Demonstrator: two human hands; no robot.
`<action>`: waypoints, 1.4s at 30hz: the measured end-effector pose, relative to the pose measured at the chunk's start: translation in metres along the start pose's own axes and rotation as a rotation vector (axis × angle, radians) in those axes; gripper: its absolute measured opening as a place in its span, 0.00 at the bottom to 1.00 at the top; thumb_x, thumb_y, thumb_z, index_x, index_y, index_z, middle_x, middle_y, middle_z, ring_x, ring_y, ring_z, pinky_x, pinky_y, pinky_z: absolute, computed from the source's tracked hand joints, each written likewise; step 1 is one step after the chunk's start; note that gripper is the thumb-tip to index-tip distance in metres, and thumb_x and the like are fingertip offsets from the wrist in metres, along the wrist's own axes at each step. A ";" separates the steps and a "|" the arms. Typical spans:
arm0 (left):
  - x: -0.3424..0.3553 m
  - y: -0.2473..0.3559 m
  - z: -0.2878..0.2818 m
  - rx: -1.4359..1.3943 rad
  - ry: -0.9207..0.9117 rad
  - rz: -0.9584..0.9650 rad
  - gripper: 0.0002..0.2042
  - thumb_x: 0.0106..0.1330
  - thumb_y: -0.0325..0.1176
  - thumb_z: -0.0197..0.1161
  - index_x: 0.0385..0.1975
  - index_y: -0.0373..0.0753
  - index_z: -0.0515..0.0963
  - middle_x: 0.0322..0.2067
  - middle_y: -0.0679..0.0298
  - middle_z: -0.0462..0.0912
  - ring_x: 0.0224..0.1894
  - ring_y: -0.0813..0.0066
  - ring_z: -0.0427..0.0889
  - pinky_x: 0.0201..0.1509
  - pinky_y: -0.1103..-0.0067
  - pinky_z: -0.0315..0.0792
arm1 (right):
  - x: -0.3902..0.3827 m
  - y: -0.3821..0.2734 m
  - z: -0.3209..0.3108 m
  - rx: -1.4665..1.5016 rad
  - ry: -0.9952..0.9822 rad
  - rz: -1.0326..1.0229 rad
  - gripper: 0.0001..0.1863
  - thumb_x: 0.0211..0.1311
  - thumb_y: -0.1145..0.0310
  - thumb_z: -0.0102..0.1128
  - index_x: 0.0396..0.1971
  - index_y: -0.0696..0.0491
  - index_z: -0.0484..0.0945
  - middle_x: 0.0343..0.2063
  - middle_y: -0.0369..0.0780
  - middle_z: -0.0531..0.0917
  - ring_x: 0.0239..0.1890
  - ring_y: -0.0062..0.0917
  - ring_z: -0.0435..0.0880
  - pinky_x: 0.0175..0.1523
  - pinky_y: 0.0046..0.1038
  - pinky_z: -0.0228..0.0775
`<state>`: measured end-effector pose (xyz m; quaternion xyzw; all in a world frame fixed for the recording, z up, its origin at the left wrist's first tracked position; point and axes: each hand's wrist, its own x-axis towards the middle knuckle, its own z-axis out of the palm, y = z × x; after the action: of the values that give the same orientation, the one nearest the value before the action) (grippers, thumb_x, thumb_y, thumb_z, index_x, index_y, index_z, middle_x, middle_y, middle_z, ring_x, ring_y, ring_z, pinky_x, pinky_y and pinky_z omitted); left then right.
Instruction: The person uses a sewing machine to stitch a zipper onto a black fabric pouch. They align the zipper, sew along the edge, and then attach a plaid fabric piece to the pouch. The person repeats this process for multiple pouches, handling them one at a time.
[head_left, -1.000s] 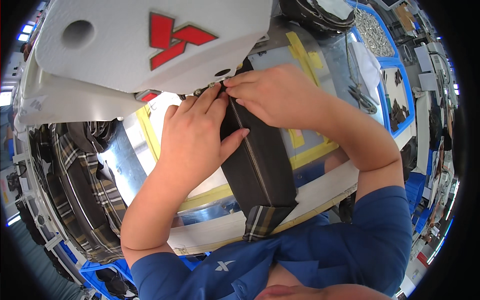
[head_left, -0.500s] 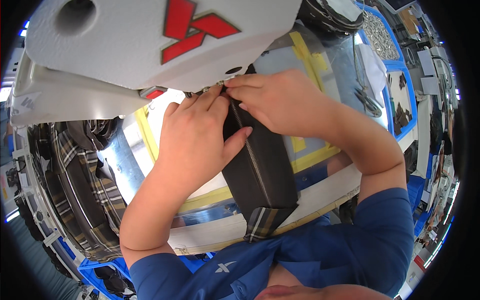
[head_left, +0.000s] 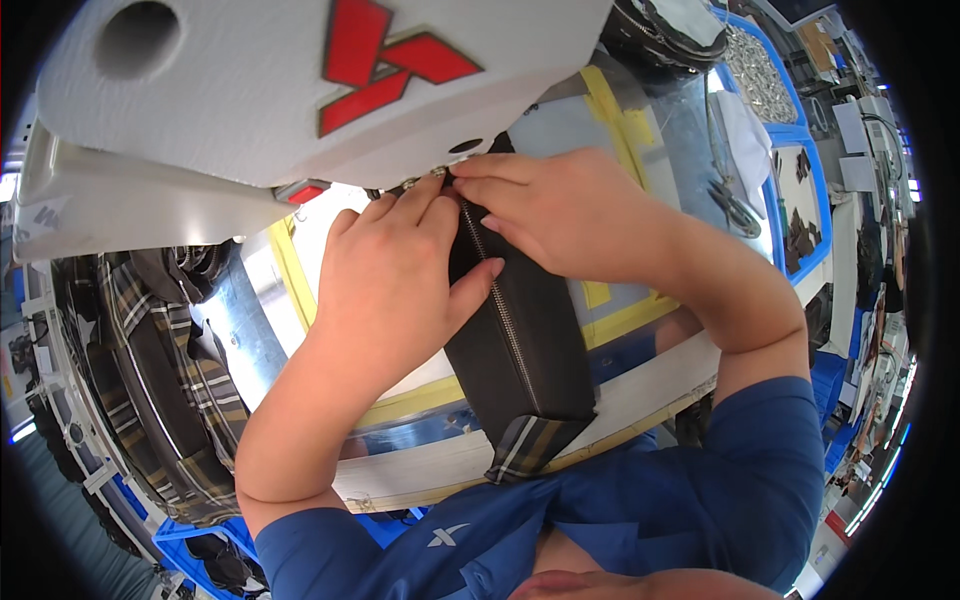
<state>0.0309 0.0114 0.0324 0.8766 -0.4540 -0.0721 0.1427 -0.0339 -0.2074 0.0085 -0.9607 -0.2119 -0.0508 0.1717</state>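
Note:
A long black fabric piece with a metal zipper (head_left: pixel 540 350) runs from beneath the white sewing machine head (head_left: pixel 250 110) toward my body. Its near end has a plaid flap (head_left: pixel 532 445) folded over the table edge. My left hand (head_left: pixel 390 270) lies over the strip's left side, thumb spread out onto the zipper, fingers reaching up under the machine head. From the right, my right hand (head_left: pixel 560 210) closes on the strip's far part, index and middle fingers together, thumb beside the zipper. Both hands' foremost fingertips meet near the needle area, which the machine head hides.
Plaid and black pieces with zippers (head_left: pixel 160 380) are heaped at the left. Thread snips (head_left: pixel 735 208) lie right of the machine, beside a blue tray of metal parts (head_left: pixel 760 75) and another with dark pieces (head_left: pixel 803 235). Yellow tape (head_left: pixel 625 130) marks the tabletop. A black zippered item (head_left: pixel 665 40) sits behind.
The view has shifted slightly, and the machine head sits a little lower and further left. Both hands keep nearly the same place on the zippered fabric.

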 end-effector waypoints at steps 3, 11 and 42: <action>-0.002 0.001 0.001 0.016 -0.006 -0.020 0.28 0.58 0.47 0.77 0.55 0.35 0.83 0.64 0.48 0.82 0.53 0.47 0.86 0.58 0.61 0.76 | 0.001 0.000 0.002 0.015 0.009 -0.010 0.17 0.72 0.64 0.61 0.56 0.54 0.83 0.59 0.37 0.87 0.50 0.29 0.90 0.42 0.33 0.85; 0.000 0.009 0.004 0.045 0.024 0.003 0.32 0.56 0.45 0.78 0.57 0.31 0.81 0.66 0.48 0.80 0.54 0.48 0.84 0.59 0.62 0.75 | -0.006 0.005 0.006 -0.025 -0.016 -0.030 0.18 0.73 0.66 0.55 0.57 0.54 0.82 0.63 0.40 0.83 0.54 0.32 0.90 0.46 0.35 0.86; -0.002 0.020 0.038 0.125 0.318 0.329 0.29 0.60 0.49 0.76 0.54 0.31 0.83 0.52 0.50 0.85 0.55 0.51 0.83 0.63 0.60 0.74 | -0.144 0.314 -0.105 -0.209 0.297 1.071 0.13 0.56 0.62 0.73 0.39 0.52 0.91 0.37 0.46 0.92 0.44 0.40 0.92 0.54 0.39 0.82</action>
<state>0.0040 -0.0047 0.0027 0.7981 -0.5662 0.1195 0.1678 -0.0333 -0.5678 -0.0146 -0.9287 0.3377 -0.1119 0.1053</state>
